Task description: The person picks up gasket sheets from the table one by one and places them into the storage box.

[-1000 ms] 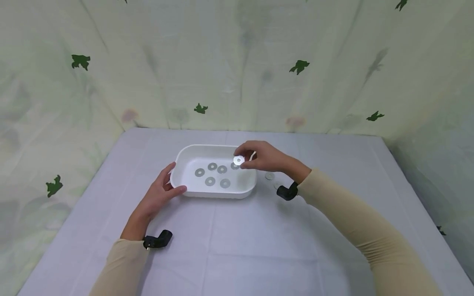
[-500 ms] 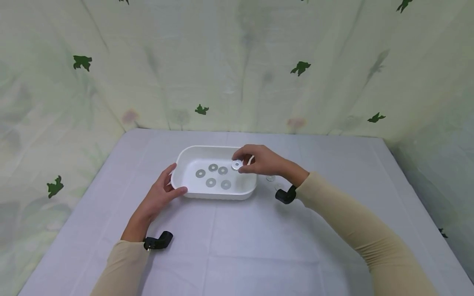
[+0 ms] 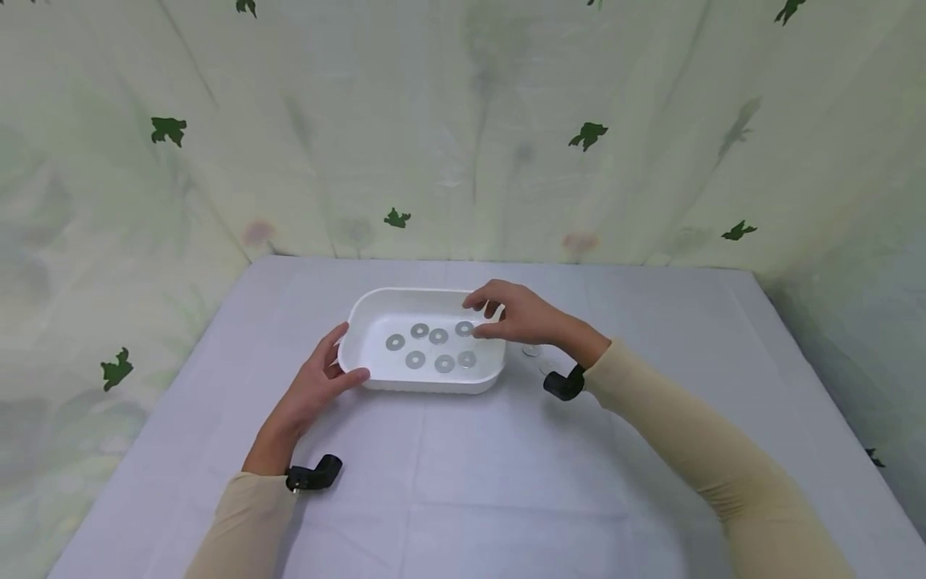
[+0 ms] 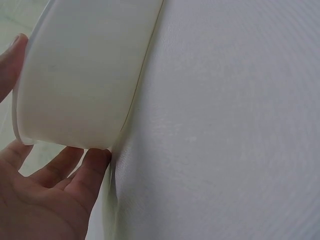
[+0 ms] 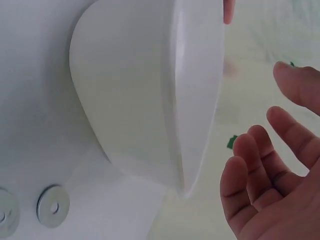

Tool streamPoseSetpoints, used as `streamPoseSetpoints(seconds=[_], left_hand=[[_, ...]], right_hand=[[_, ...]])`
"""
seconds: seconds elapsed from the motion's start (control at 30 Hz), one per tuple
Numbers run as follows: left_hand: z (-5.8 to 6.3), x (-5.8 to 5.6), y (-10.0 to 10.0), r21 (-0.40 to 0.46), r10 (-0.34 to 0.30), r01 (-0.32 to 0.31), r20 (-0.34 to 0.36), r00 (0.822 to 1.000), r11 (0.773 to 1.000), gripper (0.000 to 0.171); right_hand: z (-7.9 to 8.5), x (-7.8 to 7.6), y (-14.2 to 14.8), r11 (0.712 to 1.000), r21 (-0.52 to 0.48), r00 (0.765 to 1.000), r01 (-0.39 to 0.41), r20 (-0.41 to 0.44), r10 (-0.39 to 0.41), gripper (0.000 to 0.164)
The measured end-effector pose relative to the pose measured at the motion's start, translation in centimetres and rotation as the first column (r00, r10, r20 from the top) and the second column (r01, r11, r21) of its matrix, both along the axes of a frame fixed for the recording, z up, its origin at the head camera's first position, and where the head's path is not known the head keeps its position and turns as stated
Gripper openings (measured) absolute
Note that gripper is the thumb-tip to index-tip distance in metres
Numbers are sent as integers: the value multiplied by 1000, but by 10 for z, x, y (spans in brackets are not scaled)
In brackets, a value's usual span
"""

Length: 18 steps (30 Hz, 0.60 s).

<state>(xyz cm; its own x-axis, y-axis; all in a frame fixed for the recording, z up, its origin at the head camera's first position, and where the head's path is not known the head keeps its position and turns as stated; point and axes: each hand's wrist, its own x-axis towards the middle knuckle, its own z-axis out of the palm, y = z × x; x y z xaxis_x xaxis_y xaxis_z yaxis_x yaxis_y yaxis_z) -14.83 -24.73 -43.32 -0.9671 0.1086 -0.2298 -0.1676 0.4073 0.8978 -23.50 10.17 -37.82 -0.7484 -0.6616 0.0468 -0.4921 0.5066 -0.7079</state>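
A white oblong plastic tub (image 3: pixel 427 385) stands on the table with several flat metal washers (image 3: pixel 432 338) lying apart on its floor. My left hand (image 3: pixel 305 392) holds the tub's left end, thumb at the front rim and fingers along the outer side, as the left wrist view also shows. Above the tub's right end hovers my right hand (image 3: pixel 530 317), its thumb and fingers spread, holding nothing. In the right wrist view that hand is beside the rim, fingers loosely bent. Two washers (image 5: pixel 45 210) lie on the table just outside the tub's right end, partly hidden in the head view by the right wrist.
A white cloth covers the table (image 3: pixel 506 482). Behind it and along the sides hangs a pale curtain (image 3: pixel 448 145) with green leaf-like shapes. Each wrist wears a black camera mount (image 3: pixel 315 473).
My right hand has let go of a washer, which now lies in the tub near the right end. Its fingers have spread and lifted slightly. The left hand keeps its hold on the tub.
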Motion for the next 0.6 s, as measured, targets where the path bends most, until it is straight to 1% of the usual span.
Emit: streamPoseSetpoints(seconds=[0.17,0.27,0.4,0.6], left_hand=[[0,1,0,-16,7,-7,3,1000,1000,97],[0,1,0,4,3,-3,-4,1000,1000,97],[-1,2,0,33,3,-3,-11,1000,999,97],[-3,1,0,23,9,-9,-15,1000,1000,97]], right_hand=[[2,3,19,998,35,999,48,-18,-47,36],[2,8,35,996,64,998,65,-25,-63,34],[-2,16,55,994,82,998,68,-18,-67,33],[-8,29,74,994,89,998,56,-10,-56,30]])
